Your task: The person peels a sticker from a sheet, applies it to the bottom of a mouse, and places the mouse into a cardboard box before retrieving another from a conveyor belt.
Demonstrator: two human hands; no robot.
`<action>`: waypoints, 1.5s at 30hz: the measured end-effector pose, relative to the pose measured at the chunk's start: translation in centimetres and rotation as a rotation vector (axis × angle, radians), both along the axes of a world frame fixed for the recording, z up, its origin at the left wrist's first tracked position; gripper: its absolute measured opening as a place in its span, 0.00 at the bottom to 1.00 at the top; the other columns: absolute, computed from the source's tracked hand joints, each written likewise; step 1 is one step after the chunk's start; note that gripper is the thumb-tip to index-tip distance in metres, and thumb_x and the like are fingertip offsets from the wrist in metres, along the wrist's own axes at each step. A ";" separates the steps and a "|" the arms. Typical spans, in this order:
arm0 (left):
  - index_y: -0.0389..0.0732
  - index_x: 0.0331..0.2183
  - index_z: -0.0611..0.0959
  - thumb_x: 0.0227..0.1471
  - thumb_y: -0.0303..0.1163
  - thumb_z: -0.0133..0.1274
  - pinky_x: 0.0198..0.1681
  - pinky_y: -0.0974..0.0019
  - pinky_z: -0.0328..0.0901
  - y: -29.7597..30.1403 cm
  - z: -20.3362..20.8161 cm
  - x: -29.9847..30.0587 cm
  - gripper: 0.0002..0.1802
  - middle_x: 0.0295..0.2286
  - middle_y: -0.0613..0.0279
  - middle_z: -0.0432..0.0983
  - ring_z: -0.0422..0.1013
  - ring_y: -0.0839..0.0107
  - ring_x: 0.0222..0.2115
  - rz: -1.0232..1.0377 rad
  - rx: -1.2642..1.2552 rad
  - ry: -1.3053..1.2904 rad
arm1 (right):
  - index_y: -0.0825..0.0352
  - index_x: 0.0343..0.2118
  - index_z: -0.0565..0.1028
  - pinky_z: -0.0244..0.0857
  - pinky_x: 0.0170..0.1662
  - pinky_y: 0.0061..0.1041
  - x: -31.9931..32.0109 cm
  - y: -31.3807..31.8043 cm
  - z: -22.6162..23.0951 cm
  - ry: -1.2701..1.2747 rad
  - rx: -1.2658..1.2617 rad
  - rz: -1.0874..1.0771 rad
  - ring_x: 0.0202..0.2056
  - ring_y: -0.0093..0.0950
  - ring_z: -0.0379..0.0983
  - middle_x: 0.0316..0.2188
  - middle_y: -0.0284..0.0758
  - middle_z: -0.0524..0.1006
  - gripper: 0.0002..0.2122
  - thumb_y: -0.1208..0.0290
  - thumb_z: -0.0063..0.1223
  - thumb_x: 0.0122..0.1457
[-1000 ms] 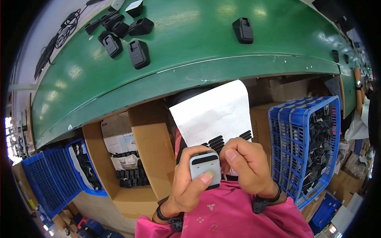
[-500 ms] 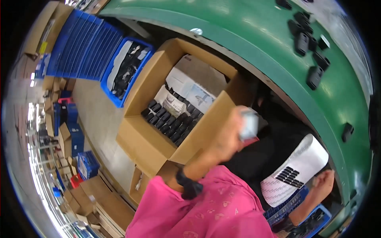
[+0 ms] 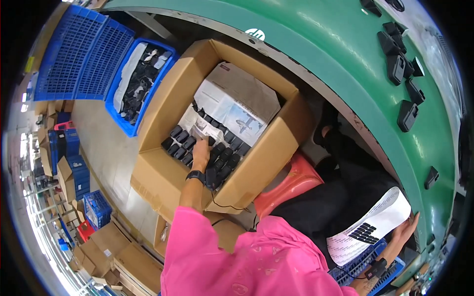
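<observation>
Your left hand [image 3: 201, 150], grip too hidden to tell, seems to be stowing black devices [image 3: 232, 161] in the carton [image 3: 160, 172], next needing neat alignment, your right hand [image 3: 403, 231] released.

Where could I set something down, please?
The glossy green tabletop is bare left of the clustered black plastic devices and between them and the lone black device. Grey floor left of the open brown cardboard box is free. Rows of small black pieces crowd the box around the left hand.
</observation>
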State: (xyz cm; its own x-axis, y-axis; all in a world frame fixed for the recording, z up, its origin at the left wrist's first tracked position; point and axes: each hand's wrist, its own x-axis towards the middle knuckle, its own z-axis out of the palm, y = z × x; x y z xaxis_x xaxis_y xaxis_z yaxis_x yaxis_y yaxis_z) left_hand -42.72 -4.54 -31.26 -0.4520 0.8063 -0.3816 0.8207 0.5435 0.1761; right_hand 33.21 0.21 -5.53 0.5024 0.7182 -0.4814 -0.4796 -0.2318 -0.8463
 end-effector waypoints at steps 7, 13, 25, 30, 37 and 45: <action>0.34 0.40 0.73 0.49 0.21 0.48 0.37 0.50 0.69 -0.6 -3.3 0.3 0.13 0.36 0.37 0.72 0.72 0.42 0.35 -0.146 -0.016 0.017 | 0.73 0.46 0.70 0.61 0.55 0.33 0.5 -0.6 -0.2 0.009 -0.001 -0.057 0.49 0.33 0.69 0.47 0.42 0.73 0.22 0.56 0.49 0.60; 0.32 0.37 0.73 0.48 0.20 0.44 0.38 0.49 0.68 0.2 -4.6 0.4 0.11 0.35 0.36 0.71 0.71 0.41 0.35 -0.225 0.060 -0.011 | 0.72 0.47 0.70 0.60 0.55 0.33 -0.3 -0.9 1.2 0.022 0.039 -0.034 0.49 0.34 0.69 0.47 0.41 0.73 0.21 0.56 0.49 0.60; 0.34 0.41 0.74 0.41 0.34 0.56 0.45 0.52 0.63 24.1 33.4 17.2 0.23 0.37 0.43 0.71 0.68 0.45 0.40 -0.984 1.153 -0.370 | 0.59 0.37 0.73 0.62 0.20 0.11 -6.8 0.5 3.2 0.033 0.112 -0.226 0.20 0.13 0.68 0.26 0.25 0.76 0.11 0.57 0.49 0.61; 0.47 0.53 0.71 0.50 0.54 0.51 0.58 0.55 0.52 49.0 33.1 28.3 0.33 0.54 0.44 0.59 0.58 0.49 0.55 -0.887 1.094 -0.244 | 0.56 0.34 0.72 0.53 0.16 0.14 -5.0 -0.7 0.8 0.044 0.027 -0.221 0.16 0.15 0.63 0.20 0.23 0.73 0.13 0.51 0.49 0.60; 0.41 0.33 0.86 0.47 0.47 0.57 0.46 0.66 0.64 56.8 28.4 36.9 0.20 0.40 0.49 0.76 0.72 0.63 0.42 -0.714 0.961 -0.641 | 0.60 0.37 0.70 0.57 0.15 0.19 -5.9 -0.3 -0.5 -0.011 0.091 -0.286 0.15 0.20 0.66 0.24 0.27 0.75 0.15 0.52 0.49 0.58; 0.35 0.28 0.85 0.43 0.35 0.59 0.39 0.70 0.67 54.5 28.6 46.6 0.12 0.31 0.56 0.80 0.75 0.68 0.33 -0.701 0.918 -0.857 | 0.63 0.42 0.68 0.60 0.15 0.20 -6.6 0.5 0.2 0.008 0.143 -0.329 0.16 0.21 0.67 0.25 0.30 0.74 0.17 0.54 0.49 0.59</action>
State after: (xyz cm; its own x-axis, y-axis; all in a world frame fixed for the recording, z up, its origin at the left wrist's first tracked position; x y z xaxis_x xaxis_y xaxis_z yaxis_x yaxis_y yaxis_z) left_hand 3.86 49.99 -2.67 0.2322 0.8677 0.4395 0.3301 -0.4953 0.8035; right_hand 26.62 0.70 -5.33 0.7143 0.5794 -0.3926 -0.5160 0.0569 -0.8547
